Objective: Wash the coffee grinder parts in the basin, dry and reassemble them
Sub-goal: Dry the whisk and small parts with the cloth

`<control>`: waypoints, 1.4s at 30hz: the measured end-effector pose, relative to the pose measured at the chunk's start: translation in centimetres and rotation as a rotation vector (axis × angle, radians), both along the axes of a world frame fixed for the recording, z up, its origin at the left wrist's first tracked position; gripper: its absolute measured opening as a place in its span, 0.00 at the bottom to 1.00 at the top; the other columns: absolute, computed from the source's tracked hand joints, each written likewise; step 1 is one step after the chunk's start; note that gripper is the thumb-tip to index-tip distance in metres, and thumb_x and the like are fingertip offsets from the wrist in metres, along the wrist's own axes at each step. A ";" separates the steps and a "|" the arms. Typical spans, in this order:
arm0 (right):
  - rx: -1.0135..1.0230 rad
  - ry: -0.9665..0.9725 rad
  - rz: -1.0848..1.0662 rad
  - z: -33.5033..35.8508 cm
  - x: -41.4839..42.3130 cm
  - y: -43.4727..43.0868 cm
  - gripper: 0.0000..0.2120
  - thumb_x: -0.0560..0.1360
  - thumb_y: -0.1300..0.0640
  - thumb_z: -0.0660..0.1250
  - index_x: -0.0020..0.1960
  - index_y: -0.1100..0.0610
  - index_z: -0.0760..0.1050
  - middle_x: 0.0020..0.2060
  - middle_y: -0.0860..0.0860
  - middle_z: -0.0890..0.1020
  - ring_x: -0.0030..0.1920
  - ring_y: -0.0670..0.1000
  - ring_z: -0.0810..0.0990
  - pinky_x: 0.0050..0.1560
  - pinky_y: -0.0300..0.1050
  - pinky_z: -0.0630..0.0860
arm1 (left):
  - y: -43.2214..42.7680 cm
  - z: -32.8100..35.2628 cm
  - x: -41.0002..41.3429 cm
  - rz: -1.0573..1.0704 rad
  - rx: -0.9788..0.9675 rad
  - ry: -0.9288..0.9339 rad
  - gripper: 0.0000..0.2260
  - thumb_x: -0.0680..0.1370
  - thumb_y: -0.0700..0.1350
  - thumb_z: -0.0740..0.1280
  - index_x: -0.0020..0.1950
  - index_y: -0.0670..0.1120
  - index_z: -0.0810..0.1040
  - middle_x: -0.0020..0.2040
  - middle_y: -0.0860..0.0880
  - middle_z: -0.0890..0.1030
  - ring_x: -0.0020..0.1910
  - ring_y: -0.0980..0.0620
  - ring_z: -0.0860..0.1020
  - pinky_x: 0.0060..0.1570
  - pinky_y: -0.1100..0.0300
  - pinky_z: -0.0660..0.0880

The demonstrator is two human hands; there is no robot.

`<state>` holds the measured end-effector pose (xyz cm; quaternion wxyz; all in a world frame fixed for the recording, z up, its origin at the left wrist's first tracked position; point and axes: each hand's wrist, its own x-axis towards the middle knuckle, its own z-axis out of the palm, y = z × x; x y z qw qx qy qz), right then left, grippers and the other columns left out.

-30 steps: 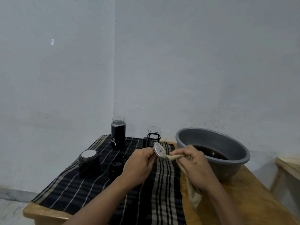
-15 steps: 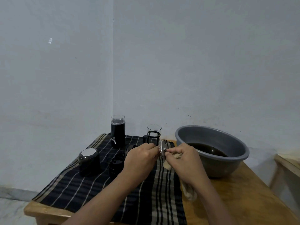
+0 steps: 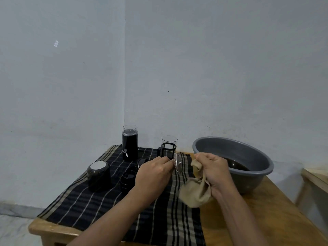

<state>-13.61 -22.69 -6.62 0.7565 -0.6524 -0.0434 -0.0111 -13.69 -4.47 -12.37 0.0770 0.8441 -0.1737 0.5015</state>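
I held the round metal mesh disc [image 3: 177, 165] on edge above the striped cloth [image 3: 88, 201], left hand [image 3: 152, 172] fingers pinched on its rim, right hand [image 3: 213, 172] fingers clenched round the beige rag [image 3: 195, 192] just beside it, near the basin [image 3: 257, 176] — washing looked done, drying under way, reassembly not yet begun, with black parts [image 3: 127, 180] lying loose on the surface.

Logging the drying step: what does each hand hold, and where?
Left hand pinches the round metal mesh disc by its rim; right hand grips the bunched beige cloth near its top.
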 end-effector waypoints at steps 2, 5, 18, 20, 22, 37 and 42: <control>-0.060 -0.036 -0.001 0.0 0.7 -0.6 0.06 0.77 0.59 0.71 0.46 0.61 0.84 0.39 0.58 0.86 0.37 0.54 0.83 0.41 0.51 0.82 | 0.3 -0.1 -0.1 0.000 -0.019 0.003 0.08 0.76 0.42 0.66 0.37 0.47 0.79 0.31 0.53 0.75 0.27 0.52 0.73 0.20 0.60 0.65; -0.526 -0.277 -0.132 -1.0 1.2 -0.5 0.06 0.78 0.53 0.70 0.44 0.53 0.83 0.44 0.49 0.83 0.45 0.48 0.81 0.46 0.45 0.79 | 0.4 -0.3 0.1 -0.015 -0.058 0.032 0.06 0.75 0.41 0.67 0.38 0.47 0.79 0.31 0.53 0.75 0.26 0.52 0.72 0.18 0.57 0.68; -0.719 -0.463 0.027 -3.2 0.7 1.2 0.04 0.79 0.55 0.68 0.50 0.46 0.80 0.50 0.42 0.78 0.52 0.38 0.76 0.49 0.31 0.71 | 0.3 -0.9 0.8 -0.043 -0.215 0.155 0.08 0.79 0.45 0.64 0.41 0.49 0.79 0.33 0.54 0.76 0.27 0.51 0.74 0.22 0.58 0.64; -0.681 -0.464 -0.073 -3.4 1.1 1.1 0.04 0.78 0.55 0.69 0.50 0.47 0.81 0.50 0.42 0.79 0.51 0.39 0.77 0.49 0.34 0.74 | 0.3 -0.8 0.8 -0.094 -0.139 0.177 0.11 0.80 0.48 0.61 0.41 0.48 0.80 0.34 0.54 0.78 0.28 0.52 0.75 0.22 0.55 0.70; -0.662 -0.436 -0.147 -3.4 1.7 0.9 0.04 0.78 0.55 0.70 0.51 0.47 0.82 0.50 0.43 0.79 0.51 0.40 0.77 0.51 0.39 0.77 | 0.1 -0.5 0.7 -0.130 -0.144 0.225 0.12 0.80 0.48 0.61 0.42 0.47 0.81 0.35 0.53 0.79 0.30 0.52 0.76 0.26 0.53 0.74; -0.342 -0.515 -0.127 -3.4 1.2 0.9 0.05 0.78 0.59 0.71 0.51 0.51 0.80 0.46 0.43 0.83 0.49 0.36 0.80 0.48 0.33 0.78 | -1.4 2.9 0.3 -0.538 -1.032 0.869 0.07 0.82 0.42 0.68 0.54 0.51 0.85 0.40 0.47 0.81 0.34 0.50 0.78 0.42 0.51 0.82; -0.365 -0.490 -0.037 -2.4 1.5 0.7 0.04 0.77 0.56 0.72 0.50 0.49 0.80 0.45 0.43 0.84 0.48 0.36 0.80 0.45 0.30 0.76 | -0.6 3.3 -0.3 -0.586 -0.937 0.974 0.12 0.82 0.48 0.68 0.58 0.40 0.74 0.43 0.42 0.79 0.39 0.45 0.79 0.41 0.45 0.80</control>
